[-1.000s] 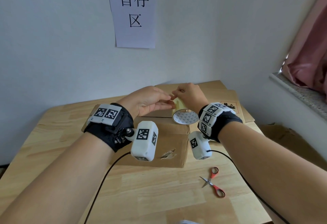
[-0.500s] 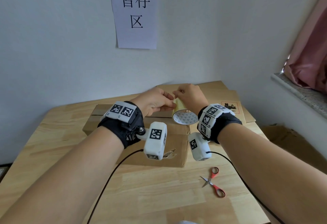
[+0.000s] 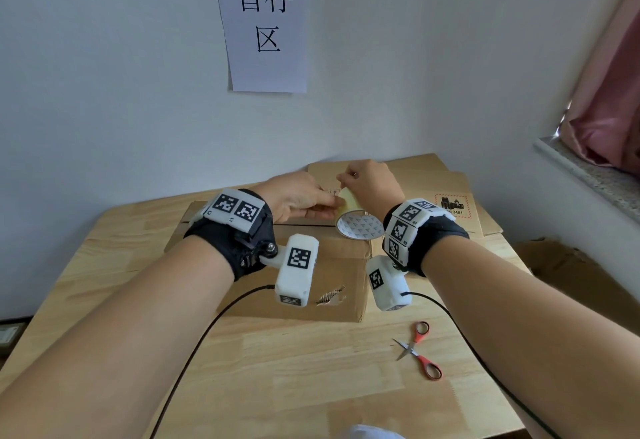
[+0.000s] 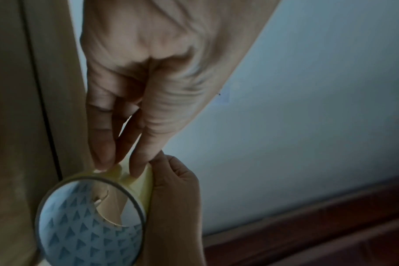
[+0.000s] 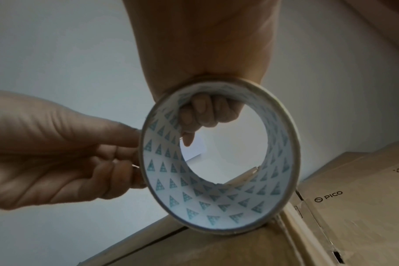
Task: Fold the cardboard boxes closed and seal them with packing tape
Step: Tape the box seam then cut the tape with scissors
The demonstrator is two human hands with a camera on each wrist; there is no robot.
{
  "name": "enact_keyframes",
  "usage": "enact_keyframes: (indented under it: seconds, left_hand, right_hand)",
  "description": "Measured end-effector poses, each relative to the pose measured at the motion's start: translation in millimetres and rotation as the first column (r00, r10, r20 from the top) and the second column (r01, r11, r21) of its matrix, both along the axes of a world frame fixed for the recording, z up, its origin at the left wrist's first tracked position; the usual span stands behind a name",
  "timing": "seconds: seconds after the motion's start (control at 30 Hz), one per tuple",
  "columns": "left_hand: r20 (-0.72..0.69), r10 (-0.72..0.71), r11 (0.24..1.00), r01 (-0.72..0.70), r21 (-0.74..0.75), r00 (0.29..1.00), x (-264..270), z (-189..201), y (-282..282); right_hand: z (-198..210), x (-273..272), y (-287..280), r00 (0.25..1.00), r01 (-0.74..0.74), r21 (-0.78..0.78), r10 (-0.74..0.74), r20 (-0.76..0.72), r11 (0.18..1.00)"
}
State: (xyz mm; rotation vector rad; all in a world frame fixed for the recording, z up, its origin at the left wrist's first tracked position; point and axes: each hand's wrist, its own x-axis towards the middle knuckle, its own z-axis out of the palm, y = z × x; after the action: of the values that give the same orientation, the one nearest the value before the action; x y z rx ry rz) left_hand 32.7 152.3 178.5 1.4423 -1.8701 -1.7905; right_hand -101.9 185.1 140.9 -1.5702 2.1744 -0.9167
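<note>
A closed brown cardboard box (image 3: 332, 265) lies on the wooden table (image 3: 311, 369), its top seam running left to right. Just above its far right corner my right hand (image 3: 346, 178) holds a tape roll (image 3: 358, 227), a white core with blue triangles. Its fingers (image 5: 205, 115) curl through the tape roll (image 5: 219, 156). My left hand (image 3: 334, 201) reaches in from the left and pinches the yellowish tape on the outer face. In the left wrist view its fingertips (image 4: 137, 167) press on a lifted bit of tape above the roll (image 4: 89, 216).
Red-handled scissors (image 3: 420, 348) lie open on the table at front right. Flattened cartons (image 3: 450, 192) are stacked behind the box at the wall. A paper sign (image 3: 265, 22) hangs on the wall. More cardboard (image 3: 571, 272) sits on the floor under the window sill (image 3: 588, 175).
My left wrist has shifted right and a little up, bringing its fingers tighter onto the tape. The right hand and the roll have stayed in place.
</note>
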Motion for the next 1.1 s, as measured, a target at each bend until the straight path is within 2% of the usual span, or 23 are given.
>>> enact_keyframes:
  seconds: [0.1,0.3,0.53,0.7,0.9,1.1]
  left_hand:
    - [0.103,-0.051,0.995,0.059,-0.079,0.993,-2,6,-1]
    - [0.203,-0.110,0.985,0.134,-0.109,0.973,-9,22,2]
    - [0.253,-0.135,0.976,0.172,-0.131,0.958,-10,18,3]
    - [0.205,-0.128,0.977,0.158,-0.142,0.970,-9,10,4]
    - [0.021,-0.086,0.990,0.088,-0.111,0.996,-4,23,-1]
    - [-0.056,-0.047,0.999,0.048,0.020,0.997,12,12,0]
  right_hand:
    - [0,2,-1,1.000,0.001,0.009,-0.001,-0.015,1.000]
    - [1,1,1,1.000,0.004,0.023,-0.004,-0.029,1.000]
    - [1,1,2,0.998,0.002,0.014,-0.002,-0.064,1.000]
    - [2,0,3,0.996,-0.026,0.025,0.028,-0.085,0.999]
    - [9,6,5,0.977,-0.090,0.096,0.106,-0.185,0.991]
    - [3,1,-1,0.988,-0.111,0.002,0.111,-0.105,0.994]
